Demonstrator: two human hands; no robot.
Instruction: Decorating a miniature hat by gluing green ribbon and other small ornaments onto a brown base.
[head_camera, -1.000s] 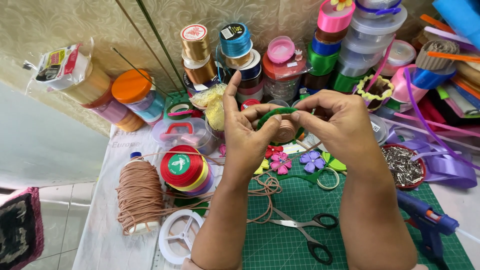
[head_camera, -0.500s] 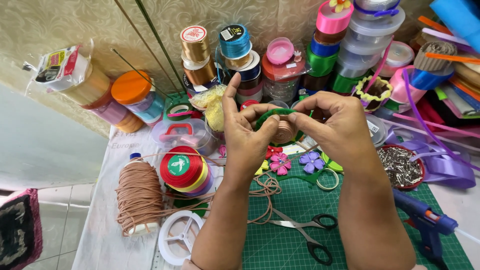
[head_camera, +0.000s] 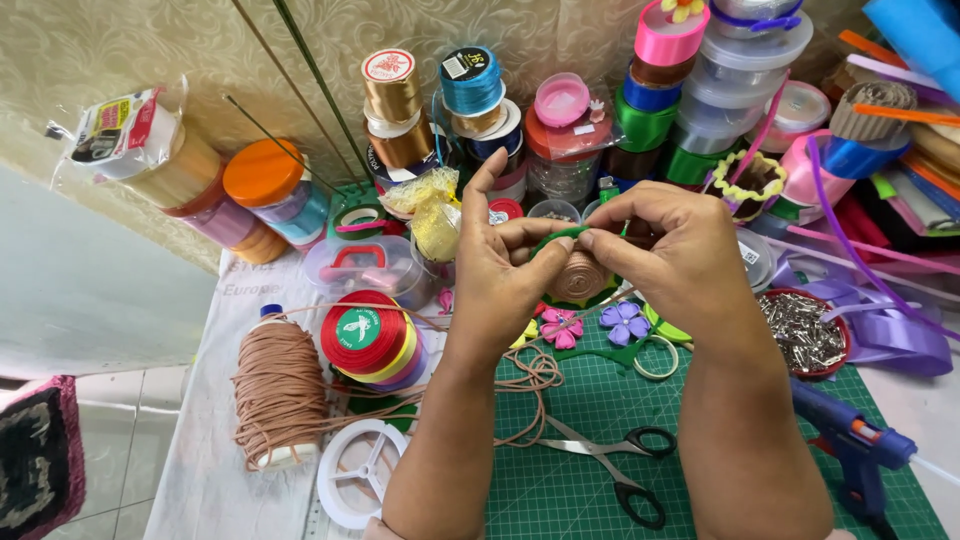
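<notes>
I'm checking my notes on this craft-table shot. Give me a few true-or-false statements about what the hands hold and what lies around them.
1. Both hands, left hand and right hand, pinch a green strip. True.
2. The scissors are in the right hand. False: they lie on the green cutting mat, untouched.
3. A blue glue gun lies at the mat's right side. True.
4. The spool of tan cord stands right of the arms. False: it stands to their left.
5. A bowl of metal clips sits right of the hands. True.
</notes>
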